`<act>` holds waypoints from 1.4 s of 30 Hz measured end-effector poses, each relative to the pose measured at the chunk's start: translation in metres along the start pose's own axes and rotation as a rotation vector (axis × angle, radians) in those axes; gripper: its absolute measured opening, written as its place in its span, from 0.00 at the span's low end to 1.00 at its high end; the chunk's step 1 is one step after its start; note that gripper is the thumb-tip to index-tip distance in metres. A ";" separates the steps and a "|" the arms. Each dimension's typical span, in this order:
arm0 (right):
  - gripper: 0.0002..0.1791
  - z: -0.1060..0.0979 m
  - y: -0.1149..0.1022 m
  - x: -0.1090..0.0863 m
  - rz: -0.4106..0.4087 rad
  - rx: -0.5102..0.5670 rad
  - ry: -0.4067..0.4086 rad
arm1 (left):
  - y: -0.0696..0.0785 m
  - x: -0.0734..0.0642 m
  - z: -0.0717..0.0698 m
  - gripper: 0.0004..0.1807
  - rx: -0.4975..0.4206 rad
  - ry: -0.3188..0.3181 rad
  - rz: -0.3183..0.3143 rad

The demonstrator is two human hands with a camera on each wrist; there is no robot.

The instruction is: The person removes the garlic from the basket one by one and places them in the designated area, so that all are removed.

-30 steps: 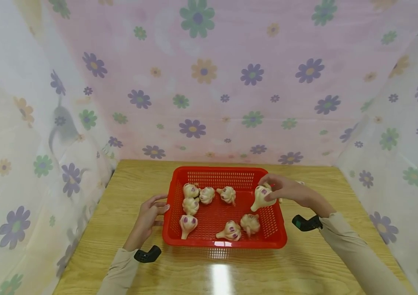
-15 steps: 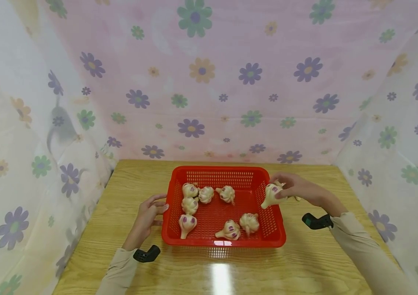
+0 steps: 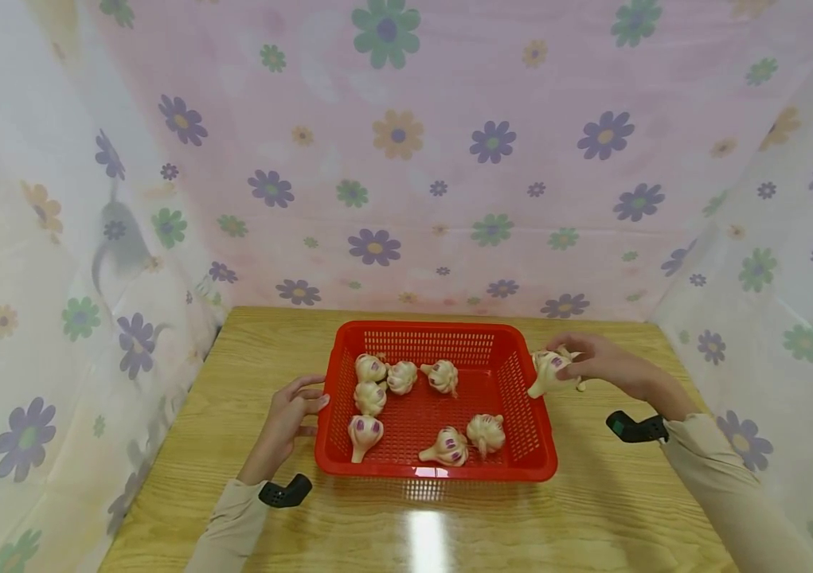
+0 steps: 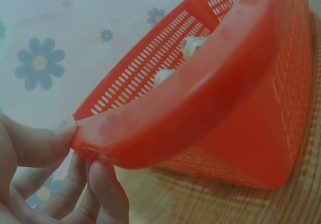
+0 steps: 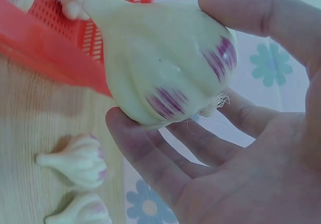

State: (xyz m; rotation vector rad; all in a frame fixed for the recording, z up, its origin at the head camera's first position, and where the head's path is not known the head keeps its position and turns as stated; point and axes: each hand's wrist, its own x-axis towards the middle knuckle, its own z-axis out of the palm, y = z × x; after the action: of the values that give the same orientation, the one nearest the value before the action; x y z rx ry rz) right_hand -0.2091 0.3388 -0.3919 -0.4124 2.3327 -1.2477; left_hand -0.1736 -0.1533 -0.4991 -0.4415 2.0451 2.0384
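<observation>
Garlic bulb in hand at the red plastic basket's right rim

The right hand grasps the bulb between thumb and fingers, its stem pointing toward the basket; whether the bulb touches the rim cannot be told. The left hand pinches the basket's left rim, thumb against the fingers. Inside the basket lie seven other bulbs, four of them grouped along the left side. Two more bulbs lie on the wooden table, outside the basket.

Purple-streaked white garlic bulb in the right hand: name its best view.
Right wrist: there the held bulb is large, nearly unobstructed. Head: small, partly covered by the right hand. Left wrist: not shown.
</observation>
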 end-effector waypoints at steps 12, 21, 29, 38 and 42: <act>0.28 -0.017 0.014 -0.010 0.068 -0.027 0.056 | 0.002 -0.002 0.000 0.24 0.006 -0.002 -0.002; 0.33 -0.028 0.025 -0.016 0.095 -0.045 0.078 | 0.000 -0.001 -0.001 0.24 -0.002 0.001 0.000; 0.34 -0.036 0.036 -0.019 0.141 -0.049 0.085 | -0.001 0.000 -0.001 0.24 -0.005 0.002 0.000; 0.31 -0.041 0.046 -0.020 0.147 -0.043 0.062 | 0.001 0.000 0.000 0.24 0.001 0.000 -0.004; 0.32 -0.046 0.051 -0.019 0.175 -0.061 0.074 | 0.001 0.000 0.000 0.23 0.002 -0.002 -0.004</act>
State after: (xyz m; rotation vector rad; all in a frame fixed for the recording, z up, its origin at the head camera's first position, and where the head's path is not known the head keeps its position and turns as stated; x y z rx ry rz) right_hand -0.2191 0.4075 -0.4078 -0.1796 2.4148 -1.1288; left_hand -0.1738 -0.1533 -0.4978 -0.4430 2.0430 2.0333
